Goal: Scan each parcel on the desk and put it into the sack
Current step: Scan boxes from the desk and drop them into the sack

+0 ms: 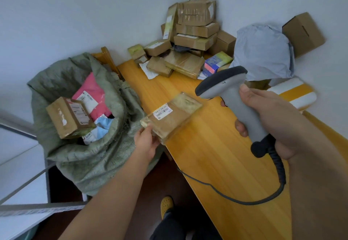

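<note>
The left hand [146,142] grips the near corner of a flat taped parcel [172,115], thumb on top and the fingers curled under it, holding it at the left edge of the counter [216,155] with its white barcode label [162,112] facing up. The right hand [271,119] is wrapped tight round the grey handle of a scanner [231,93], fingers [241,127] curled round the front, thumb along the back, the dark head tilted down toward the parcel and just beside its far end. Both forearms reach in from the near side, the left one stretched out long and straight. A dark coiled cable [226,192] runs from the scanner's base across the yellow wooden counter. To the left stands an open green sack [79,157] holding a brown box [69,117] and a pink mailer [92,93]. At the far end of the counter, in the corner of the white walls, lies a heap of cardboard boxes [195,31], with a grey plastic bag [263,51] to its right.
</note>
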The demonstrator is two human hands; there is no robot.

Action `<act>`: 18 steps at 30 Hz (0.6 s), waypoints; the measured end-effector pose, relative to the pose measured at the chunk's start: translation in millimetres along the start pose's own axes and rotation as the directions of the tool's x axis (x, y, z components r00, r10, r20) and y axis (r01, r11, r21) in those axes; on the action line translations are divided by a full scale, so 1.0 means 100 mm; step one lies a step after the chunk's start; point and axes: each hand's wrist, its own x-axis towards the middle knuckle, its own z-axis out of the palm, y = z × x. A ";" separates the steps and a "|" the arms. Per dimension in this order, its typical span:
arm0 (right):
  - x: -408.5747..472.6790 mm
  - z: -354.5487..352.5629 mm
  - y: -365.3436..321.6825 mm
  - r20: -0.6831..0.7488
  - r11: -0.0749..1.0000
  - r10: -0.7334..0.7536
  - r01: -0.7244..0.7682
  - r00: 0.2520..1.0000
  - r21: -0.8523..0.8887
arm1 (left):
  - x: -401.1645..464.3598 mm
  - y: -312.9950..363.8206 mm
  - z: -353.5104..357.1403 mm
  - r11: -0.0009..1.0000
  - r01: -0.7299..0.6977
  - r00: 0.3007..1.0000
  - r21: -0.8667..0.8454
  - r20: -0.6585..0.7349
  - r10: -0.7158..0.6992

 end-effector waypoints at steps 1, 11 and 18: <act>0.03 0.06 -0.02 0.008 1.000 -0.004 0.004 1.000 0.002 | 0.03 0.10 -0.05 0.997 -0.050 0.998 -0.061 -0.037 0.048; 0.31 0.89 -0.29 0.034 0.998 -0.053 0.054 0.998 -0.041 | 0.67 1.28 -0.62 0.939 -0.341 0.761 -0.031 -0.596 0.257; 0.87 1.90 -0.58 -0.014 0.996 -0.084 0.085 0.996 0.027 | 1.28 1.89 -1.05 0.952 -0.238 0.857 0.190 -0.420 0.298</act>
